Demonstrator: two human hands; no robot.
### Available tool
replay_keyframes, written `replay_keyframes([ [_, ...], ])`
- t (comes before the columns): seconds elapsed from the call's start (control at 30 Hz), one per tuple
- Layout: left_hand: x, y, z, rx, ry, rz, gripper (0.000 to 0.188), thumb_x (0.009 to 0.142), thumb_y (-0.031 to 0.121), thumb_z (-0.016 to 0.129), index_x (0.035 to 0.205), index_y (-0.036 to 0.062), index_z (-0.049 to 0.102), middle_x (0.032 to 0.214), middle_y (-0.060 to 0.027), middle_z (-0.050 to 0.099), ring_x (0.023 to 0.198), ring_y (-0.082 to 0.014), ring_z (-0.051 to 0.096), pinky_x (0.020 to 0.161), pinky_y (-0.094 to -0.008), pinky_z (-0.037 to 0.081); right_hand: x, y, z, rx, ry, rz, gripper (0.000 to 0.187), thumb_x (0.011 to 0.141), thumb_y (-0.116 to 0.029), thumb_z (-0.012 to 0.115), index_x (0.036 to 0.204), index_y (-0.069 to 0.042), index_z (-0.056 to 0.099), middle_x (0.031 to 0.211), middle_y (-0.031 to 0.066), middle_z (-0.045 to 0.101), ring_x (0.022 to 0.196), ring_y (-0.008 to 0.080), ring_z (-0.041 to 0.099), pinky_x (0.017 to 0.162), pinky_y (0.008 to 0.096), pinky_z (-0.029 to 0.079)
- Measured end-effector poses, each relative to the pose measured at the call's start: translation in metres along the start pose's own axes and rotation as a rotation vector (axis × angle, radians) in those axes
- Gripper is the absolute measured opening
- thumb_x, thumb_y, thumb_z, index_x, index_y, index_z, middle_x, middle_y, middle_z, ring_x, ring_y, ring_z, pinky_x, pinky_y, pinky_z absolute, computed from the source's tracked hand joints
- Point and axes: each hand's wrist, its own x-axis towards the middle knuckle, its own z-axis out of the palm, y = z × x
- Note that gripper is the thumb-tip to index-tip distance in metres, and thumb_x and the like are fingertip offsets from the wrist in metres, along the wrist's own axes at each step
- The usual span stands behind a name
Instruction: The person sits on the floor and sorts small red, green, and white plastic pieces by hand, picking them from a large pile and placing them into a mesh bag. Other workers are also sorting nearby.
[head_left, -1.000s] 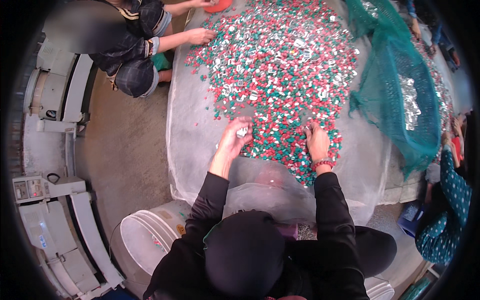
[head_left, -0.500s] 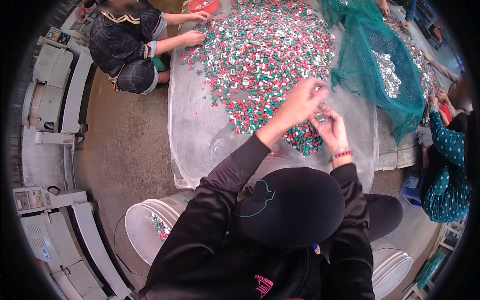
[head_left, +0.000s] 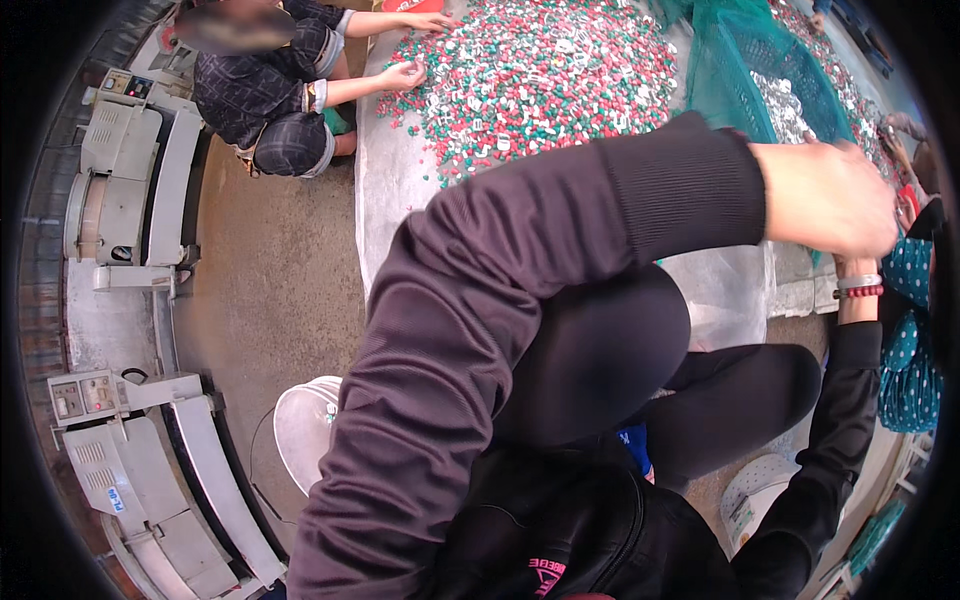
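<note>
Left hand (head_left: pixel 830 200) and right hand (head_left: pixel 856 266) had swung from the pile's near end out to the right, the left overlapping the right. Blur left the left fingers' grip impossible to tell; the right fingers were hidden behind that hand. Clear plastic pieces (head_left: pixel 780 105) lay just beyond the left, nearer hand, in a teal mesh basket (head_left: pixel 735 85) whose long axis slanted toward the fingers. Well left of the fingers spread the pile of red, green and white pellets (head_left: pixel 540 95), mixed with pale buckles (head_left: pixel 505 143). At its far-left edge were a co-worker's hands (head_left: pixel 403 77) and a red bowl (head_left: pixel 405 5). Bodyward of the fingers stood a white bucket (head_left: pixel 760 490), contents unseen.
</note>
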Motion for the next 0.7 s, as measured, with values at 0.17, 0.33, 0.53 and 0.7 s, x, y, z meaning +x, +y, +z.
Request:
replay_keyframes([
  [0.17,0.01,0.042,0.022,0.09,0.296,0.138,0.019,0.077,0.02,0.055,0.084,0.0038,0.062,0.079,-0.0158,0.064,0.079,-0.0322,0.065,0.077,-0.0455,0.051,-0.003,0.006,-0.01,0.111,-0.065,0.084,0.026,0.093,-0.025,0.057,0.107,-0.003,0.054,0.095,0.0107,0.062,0.073,0.0162,0.059,0.057,0.0236,0.048],
  [0.33,-0.001,0.053,0.037,-0.108,0.121,0.078,0.023,0.08,0.02,0.054,0.096,0.0035,0.058,0.083,-0.0113,0.058,0.079,-0.0282,0.059,0.08,-0.0443,0.049,-0.007,0.005,-0.028,0.151,-0.061,0.103,0.027,0.091,-0.025,0.06,0.102,-0.001,0.054,0.092,0.014,0.062,0.07,0.0187,0.059,0.055,0.0236,0.048],
  [0.53,-0.029,0.015,0.054,-0.221,-0.195,0.006,0.018,0.081,0.012,0.054,0.096,0.0046,0.059,0.082,-0.0107,0.059,0.083,-0.0275,0.062,0.072,-0.0378,0.05,-0.015,-0.005,-0.067,0.42,0.041,-0.055,0.029,0.091,-0.025,0.06,0.101,0.002,0.054,0.092,0.0177,0.064,0.069,0.0221,0.061,0.052,0.0245,0.049],
  [0.7,-0.042,0.02,0.062,-0.202,-0.96,-0.13,0.014,0.082,0.009,0.052,0.092,0.0025,0.059,0.077,-0.0156,0.063,0.076,-0.034,0.066,0.065,-0.0441,0.053,-0.035,-0.006,-0.104,0.292,0.008,-0.077,0.023,0.089,-0.017,0.062,0.107,-0.003,0.057,0.085,0.0064,0.062,0.061,0.0115,0.056,0.042,0.0193,0.039],
])
